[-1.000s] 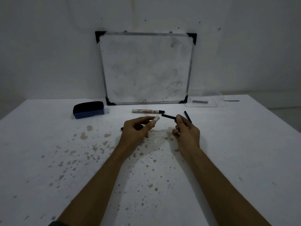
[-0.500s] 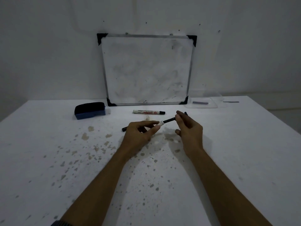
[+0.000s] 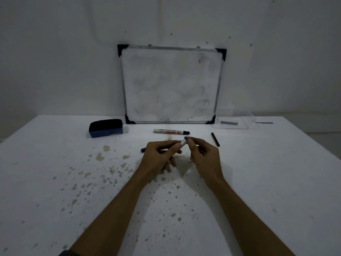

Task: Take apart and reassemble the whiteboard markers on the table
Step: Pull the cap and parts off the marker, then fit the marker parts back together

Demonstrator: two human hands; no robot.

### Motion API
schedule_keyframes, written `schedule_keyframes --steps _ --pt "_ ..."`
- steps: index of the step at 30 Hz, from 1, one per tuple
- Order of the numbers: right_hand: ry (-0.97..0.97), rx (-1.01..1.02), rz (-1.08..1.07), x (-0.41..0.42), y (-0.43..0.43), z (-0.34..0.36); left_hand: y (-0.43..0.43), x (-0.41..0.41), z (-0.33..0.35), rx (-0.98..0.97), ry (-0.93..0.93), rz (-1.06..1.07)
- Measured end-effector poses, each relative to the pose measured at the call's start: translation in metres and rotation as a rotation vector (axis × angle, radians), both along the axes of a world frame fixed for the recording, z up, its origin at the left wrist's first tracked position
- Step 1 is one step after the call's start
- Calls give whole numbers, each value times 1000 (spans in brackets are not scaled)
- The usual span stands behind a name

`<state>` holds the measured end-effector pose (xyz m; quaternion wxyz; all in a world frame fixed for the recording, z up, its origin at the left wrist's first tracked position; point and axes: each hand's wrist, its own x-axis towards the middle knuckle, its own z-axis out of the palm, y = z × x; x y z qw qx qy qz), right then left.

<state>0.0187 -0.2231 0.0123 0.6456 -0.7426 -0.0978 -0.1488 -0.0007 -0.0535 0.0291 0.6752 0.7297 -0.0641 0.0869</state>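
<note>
table: white table (image 3: 258,182), brown spots across the near and left surface.
left hand: left hand (image 3: 158,159) has its fingers closed around the marker barrel (image 3: 183,143); only the white end and a dark tip at (image 3: 143,149) show past the hand.
right hand: right hand (image 3: 204,154) has its fingertips (image 3: 188,140) pinched narrow against the white end of the barrel; what they hold, if anything, is hidden.
step (judged): pushing an inner part home into the barrel.
risk: a skewed push could jam or bend the part; ink on the fingertips could slip the grip.
loose part: black rod (image 3: 215,139) lies just right of the hands, apart from them.
second marker: capped marker (image 3: 171,131) lies beyond the hands, untouched.
far items: eraser (image 3: 106,128) far left; whiteboard (image 3: 171,85) leans on the wall; clear tray (image 3: 232,123) far right.
obstruction: nothing lies between hands and parts.
</note>
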Motion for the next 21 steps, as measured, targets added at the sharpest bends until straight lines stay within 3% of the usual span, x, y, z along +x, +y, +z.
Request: schedule_keyframes --steps 4,12,16,21 --pt "10 -51 92 1 1 -4 7 -3 9 15 -18 52" --pt "117 -434 171 8 33 7 78 -20 9 -4 50 251" --pt "-7 -690 216 30 71 10 101 -30 -7 -90 30 386" --pt "-35 -915 229 42 112 3 108 -23 -7 -120 25 364"
